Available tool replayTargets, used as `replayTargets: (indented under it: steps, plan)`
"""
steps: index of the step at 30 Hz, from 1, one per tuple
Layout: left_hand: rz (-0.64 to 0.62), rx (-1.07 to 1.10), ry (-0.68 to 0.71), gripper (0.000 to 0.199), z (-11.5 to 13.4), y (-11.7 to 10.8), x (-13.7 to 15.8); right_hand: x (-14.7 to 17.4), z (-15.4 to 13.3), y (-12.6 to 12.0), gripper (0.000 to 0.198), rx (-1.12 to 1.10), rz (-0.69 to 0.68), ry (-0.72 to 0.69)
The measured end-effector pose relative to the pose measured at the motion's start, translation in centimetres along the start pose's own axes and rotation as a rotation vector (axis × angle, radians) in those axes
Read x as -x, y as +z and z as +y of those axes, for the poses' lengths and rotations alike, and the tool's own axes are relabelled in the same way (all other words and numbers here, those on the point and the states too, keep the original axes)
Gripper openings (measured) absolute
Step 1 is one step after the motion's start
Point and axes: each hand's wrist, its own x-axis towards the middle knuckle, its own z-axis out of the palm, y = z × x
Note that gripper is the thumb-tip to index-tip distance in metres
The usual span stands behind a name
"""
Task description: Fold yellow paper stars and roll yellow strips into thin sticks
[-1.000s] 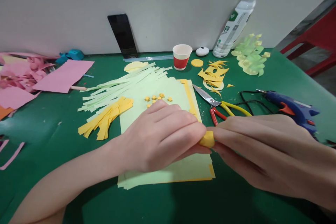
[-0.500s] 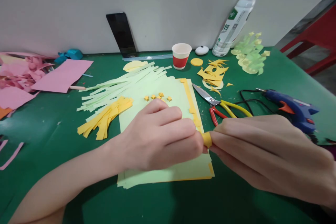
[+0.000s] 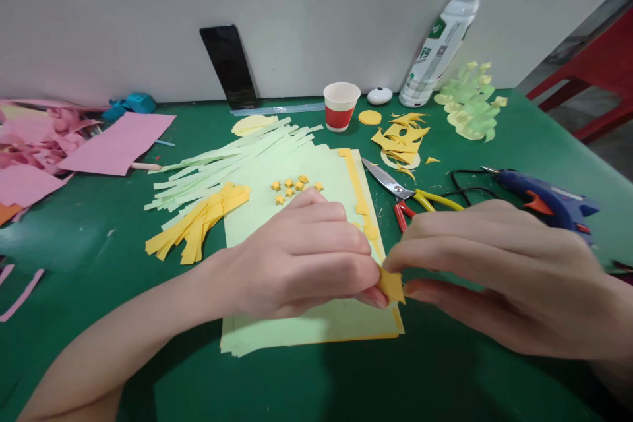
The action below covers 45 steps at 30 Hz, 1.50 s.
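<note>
While your left hand pinches the yellow paper piece over the right edge of the green paper stack, its free end faces your right hand, whose thumb and index finger stand slightly parted there.

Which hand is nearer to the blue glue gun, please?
Right: the right hand is just this side of the blue glue gun; the left hand is farther off to the left, above the pale green paper.
</note>
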Motion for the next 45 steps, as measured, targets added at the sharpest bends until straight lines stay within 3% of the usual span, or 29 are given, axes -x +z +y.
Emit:
replayTargets:
  steps: [5, 9, 13, 17, 25, 31, 36, 40, 45]
  plan:
    - [-0.038, 0.15, -0.151, 0.027, 0.0, 0.5, -0.2, -0.4, 0.5, 0.6, 0.019, -0.211, -0.018, -0.036]
    - [0.056, 0.111, -0.244, 0.026, 0.2, 0.7, 0.1, -0.5, 0.5, 0.9, 0.012, -0.266, 0.014, -0.012]
    - [0.097, 0.066, -0.207, 0.028, 0.3, 0.8, 0.4, -0.5, 0.1, 1.0, 0.011, -0.248, 0.062, 0.01]
    - [0.106, -0.052, -0.145, 0.027, 0.4, 0.9, 0.6, -0.5, -0.4, 1.1, 0.012, -0.066, 0.109, 0.013]
    - [0.05, -0.32, -0.05, 0.021, 0.4, 1.2, 0.6, -0.2, -1.0, 1.2, 0.031, 0.068, 0.115, 0.024]
    - [0.166, -0.208, -0.006, 0.029, 0.4, 1.4, 1.0, -0.4, -1.1, 1.4, 0.036, 0.03, 0.134, -0.008]
    - [0.047, 0.026, -0.117, 0.029, 0.7, 0.8, 0.7, -0.9, -0.8, 0.8, 0.022, -0.154, 0.091, -0.029]
    - [0.126, 0.152, -0.166, 0.03, 0.6, 1.2, 0.4, -1.0, -0.2, 1.1, 0.01, -0.387, 0.066, 0.024]
    - [0.237, 0.166, -0.332, 0.025, 0.5, 1.6, 0.5, -1.1, 0.3, 2.1, 0.011, -0.53, 0.141, 0.074]
